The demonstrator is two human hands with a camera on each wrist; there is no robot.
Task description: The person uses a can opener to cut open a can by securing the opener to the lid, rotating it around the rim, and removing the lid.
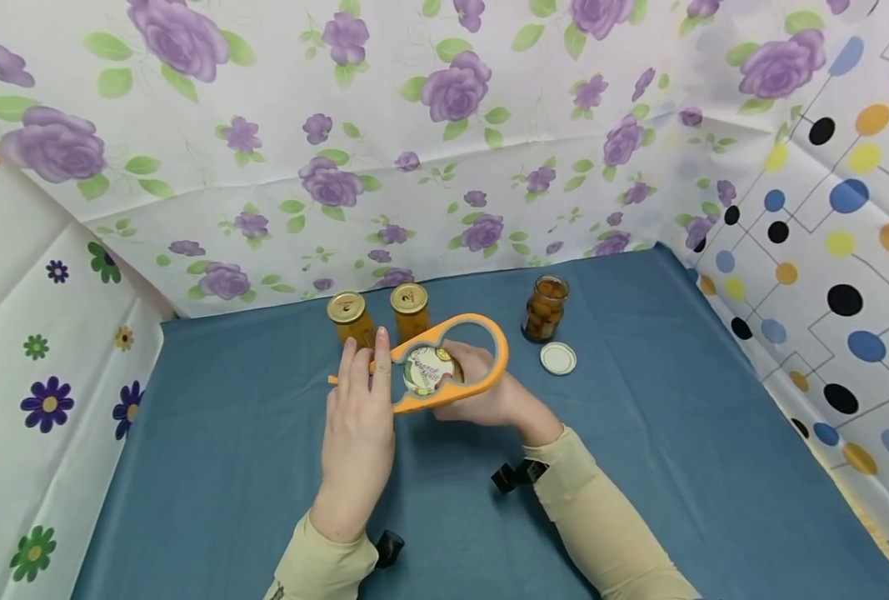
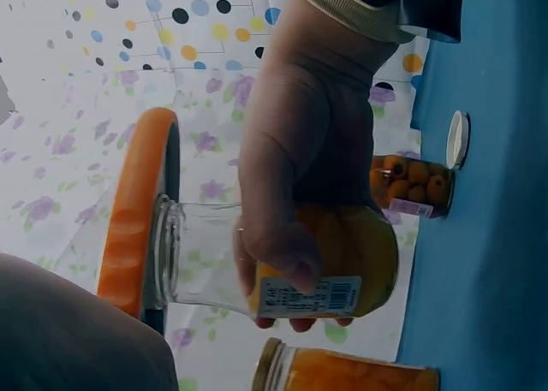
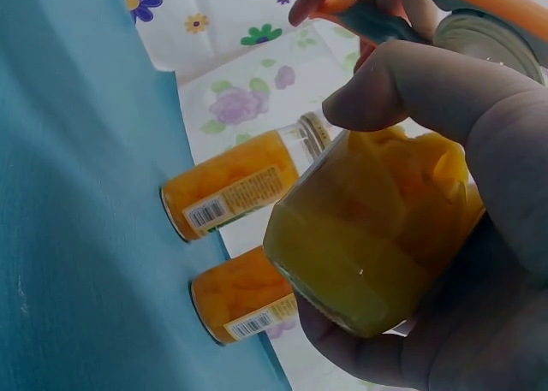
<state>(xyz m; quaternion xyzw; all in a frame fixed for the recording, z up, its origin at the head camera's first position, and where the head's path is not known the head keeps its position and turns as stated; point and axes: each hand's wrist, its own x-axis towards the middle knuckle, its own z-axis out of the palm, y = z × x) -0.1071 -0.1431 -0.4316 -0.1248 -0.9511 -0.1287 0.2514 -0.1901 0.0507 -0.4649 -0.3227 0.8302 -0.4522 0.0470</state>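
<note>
My left hand [image 1: 357,429] grips the handle end of an orange jar opener [image 1: 500,354] with grey inner edges. The opener lies across the top of a glass jar [image 3: 364,245] of yellow-orange fruit, its grips around the printed lid [image 1: 427,370]. My right hand [image 1: 485,406] holds that jar around its body, off the table; the thumb and a barcode label [image 2: 295,298] show in the left wrist view. Just behind the opener stand two jars of orange fruit with gold lids, the left jar [image 1: 348,312] and the right jar [image 1: 410,308].
At the right back stands a lidless jar [image 1: 544,312] of round brown pieces. A white lid [image 1: 558,358] lies beside it on the blue tablecloth [image 1: 639,433]. Flowered and dotted sheets [image 1: 444,192] hang around the table's back and sides.
</note>
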